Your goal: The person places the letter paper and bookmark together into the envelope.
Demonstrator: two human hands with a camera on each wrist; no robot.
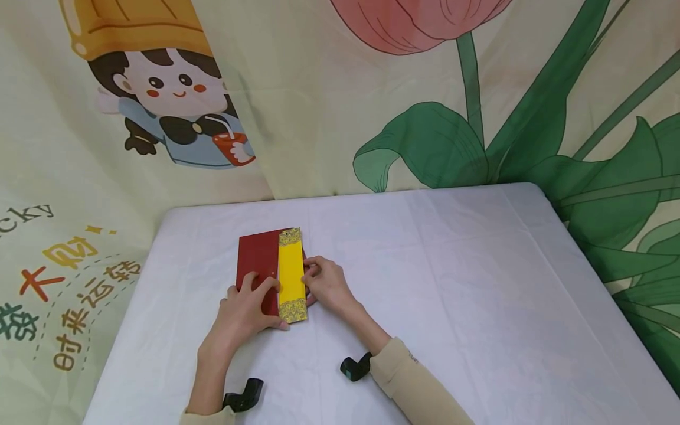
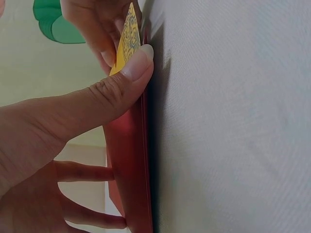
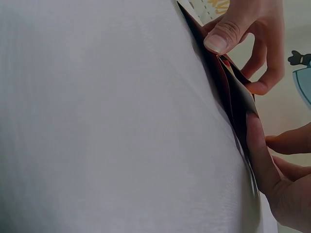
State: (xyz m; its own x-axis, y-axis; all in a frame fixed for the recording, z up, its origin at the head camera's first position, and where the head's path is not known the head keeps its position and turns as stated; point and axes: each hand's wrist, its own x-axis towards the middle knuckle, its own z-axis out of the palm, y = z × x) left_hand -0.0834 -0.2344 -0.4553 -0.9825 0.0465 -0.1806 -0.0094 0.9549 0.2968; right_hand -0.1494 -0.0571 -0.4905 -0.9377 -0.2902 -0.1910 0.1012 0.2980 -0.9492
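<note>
A flat, dark red paper folder lies on the white cloth. Along its right side runs a yellow strip with patterned bands at both ends. My left hand rests spread on the folder, fingertips on the red face and thumb at the near end of the strip. With thumb and forefinger, my right hand pinches the strip's right edge. In the right wrist view the folder shows edge-on, its layers parted, with a right-hand finger at the gap.
A white cloth covers the table. Behind it hangs a printed backdrop with a cartoon figure and large flowers. Black wrist cameras sit at both wrists, close to the cloth.
</note>
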